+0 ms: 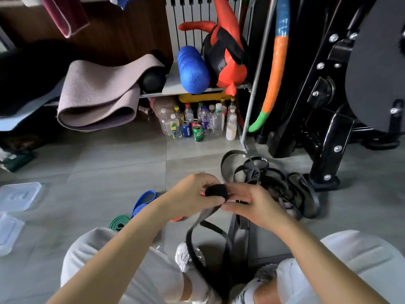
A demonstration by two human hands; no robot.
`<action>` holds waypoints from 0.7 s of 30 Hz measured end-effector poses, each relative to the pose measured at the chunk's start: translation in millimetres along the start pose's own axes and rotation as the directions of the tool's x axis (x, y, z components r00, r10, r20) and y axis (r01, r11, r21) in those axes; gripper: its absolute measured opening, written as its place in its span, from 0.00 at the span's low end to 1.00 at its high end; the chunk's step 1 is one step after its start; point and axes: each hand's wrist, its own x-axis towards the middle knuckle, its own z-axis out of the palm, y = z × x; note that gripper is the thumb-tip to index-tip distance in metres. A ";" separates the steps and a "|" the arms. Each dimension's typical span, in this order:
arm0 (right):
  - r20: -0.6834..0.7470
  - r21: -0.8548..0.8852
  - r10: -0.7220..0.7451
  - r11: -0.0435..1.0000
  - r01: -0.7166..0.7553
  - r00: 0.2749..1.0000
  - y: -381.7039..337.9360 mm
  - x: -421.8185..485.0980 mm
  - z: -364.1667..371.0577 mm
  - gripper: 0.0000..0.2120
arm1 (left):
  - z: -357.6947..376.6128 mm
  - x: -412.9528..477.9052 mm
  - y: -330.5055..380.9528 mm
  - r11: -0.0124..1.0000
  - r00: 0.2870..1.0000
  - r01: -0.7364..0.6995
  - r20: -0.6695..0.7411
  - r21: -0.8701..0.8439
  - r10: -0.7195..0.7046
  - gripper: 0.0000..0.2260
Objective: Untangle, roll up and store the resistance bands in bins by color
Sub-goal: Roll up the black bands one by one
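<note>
Grey tiled floor (109, 154), metal shelf (188, 89) with blue foam roller (192, 71), bottles (197, 121) beneath, black gym machine (328, 95)

Matt black band (217, 190), smooth floor tiles (118, 159)

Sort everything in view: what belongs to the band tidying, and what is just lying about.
Job: half-rolled black rubber band pinched by left hand and right hand; heap of tangled black bands; blue flat band; green flat band; clear plastic container.
Lying about: blue foam roller; plastic bottles and cans; folded mauve mat; red-and-black bag.
</note>
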 end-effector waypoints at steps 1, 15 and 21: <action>-0.014 -0.014 -0.012 1.000 0.012 1.000 -2.1 -0.3 2.6 0.13 | -2.4 -1.8 1.6 0.999 0.999 -0.025 -0.024 0.039 0.026 0.05; -0.122 0.061 -0.091 0.993 0.099 0.988 -0.7 -4.2 21.4 0.11 | -4.6 -19.0 3.1 0.930 0.965 -0.058 -0.260 -0.364 -0.042 0.20; -0.209 -0.188 -0.118 0.979 0.079 0.971 2.4 -4.0 24.5 0.14 | -6.8 -22.9 -1.4 0.910 0.965 -0.026 -0.247 -0.415 -0.085 0.20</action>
